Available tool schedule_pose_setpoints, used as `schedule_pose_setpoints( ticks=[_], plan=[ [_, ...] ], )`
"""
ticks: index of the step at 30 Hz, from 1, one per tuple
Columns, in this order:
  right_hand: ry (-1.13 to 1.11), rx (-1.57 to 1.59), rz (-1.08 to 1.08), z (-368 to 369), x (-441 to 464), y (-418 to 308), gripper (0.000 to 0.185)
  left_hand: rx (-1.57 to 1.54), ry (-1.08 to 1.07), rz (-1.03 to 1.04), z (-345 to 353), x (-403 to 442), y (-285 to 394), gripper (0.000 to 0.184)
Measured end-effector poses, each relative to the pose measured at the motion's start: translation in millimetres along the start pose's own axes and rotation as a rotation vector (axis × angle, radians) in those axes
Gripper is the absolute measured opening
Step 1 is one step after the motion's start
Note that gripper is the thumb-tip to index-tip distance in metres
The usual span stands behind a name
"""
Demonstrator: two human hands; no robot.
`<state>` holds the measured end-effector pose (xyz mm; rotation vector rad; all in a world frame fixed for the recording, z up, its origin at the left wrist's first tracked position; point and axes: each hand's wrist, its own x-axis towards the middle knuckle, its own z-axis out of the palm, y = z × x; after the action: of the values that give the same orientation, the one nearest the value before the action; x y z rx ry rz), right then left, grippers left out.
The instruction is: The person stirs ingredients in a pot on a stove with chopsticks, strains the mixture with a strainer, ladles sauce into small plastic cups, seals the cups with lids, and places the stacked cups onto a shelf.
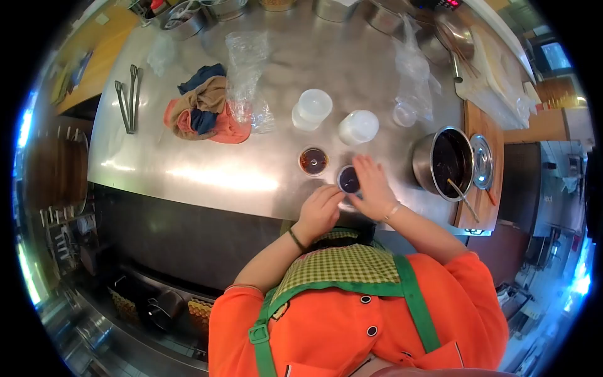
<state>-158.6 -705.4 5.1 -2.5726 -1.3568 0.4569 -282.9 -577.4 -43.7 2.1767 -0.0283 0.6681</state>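
Note:
A small clear cup of dark liquid stands near the front edge of the steel table. At its right side is my right hand, fingers stretched out and thumb apart, against or very near the rim. My left hand is just below and left of this cup, its fingers curled together; a pale, thin edge shows between the hands, too small to name. Just up and left sits a second cup of reddish-brown liquid. Beyond them are two stacks of whitish plastic tubs or lids, the left stack and the right stack.
On the right, a steel pot holds dark liquid and a long-handled utensil; a metal lid rests on a wooden board. Plastic bags, crumpled cloths and tongs lie to the left. Pans line the far edge.

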Motion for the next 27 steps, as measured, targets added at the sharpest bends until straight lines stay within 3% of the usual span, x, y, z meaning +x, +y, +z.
schedule_pose_setpoints(
  ticks=[1, 3, 5, 8, 15, 22, 27],
  plan=[
    [0.004, 0.002, 0.007, -5.4, -11.8, 8.2, 0.076, -0.002, 0.024, 0.1, 5.8, 13.7, 5.5, 0.034],
    [0.22, 0.113, 0.017, -14.8, -36.6, 28.3, 0.067, 0.035, -0.083, 0.145, 32.5, 38.1, 6.4, 0.036],
    [0.211, 0.211, 0.068, -14.3, -57.0, 46.1, 0.062, 0.286, -0.327, 0.164, 52.0, 61.4, 10.9, 0.048],
    [0.217, 0.306, 0.122, -6.4, -76.1, 54.6, 0.056, 0.401, -0.459, 0.107, 63.3, 62.8, 0.6, 0.063],
    [0.214, 0.458, 0.156, 9.8, -86.4, 54.5, 0.049, 0.475, -0.495, 0.083, 73.7, 54.9, -7.8, 0.06],
    [0.223, 0.427, 0.067, 3.1, -73.4, 54.4, 0.043, 0.58, -0.447, 0.096, 67.4, 62.5, -12.7, 0.045],
    [0.245, 0.44, -0.01, -4.3, -60.3, 45.0, 0.04, 0.644, -0.39, 0.108, 42.2, 58.6, -36.5, 0.046]
  ],
)
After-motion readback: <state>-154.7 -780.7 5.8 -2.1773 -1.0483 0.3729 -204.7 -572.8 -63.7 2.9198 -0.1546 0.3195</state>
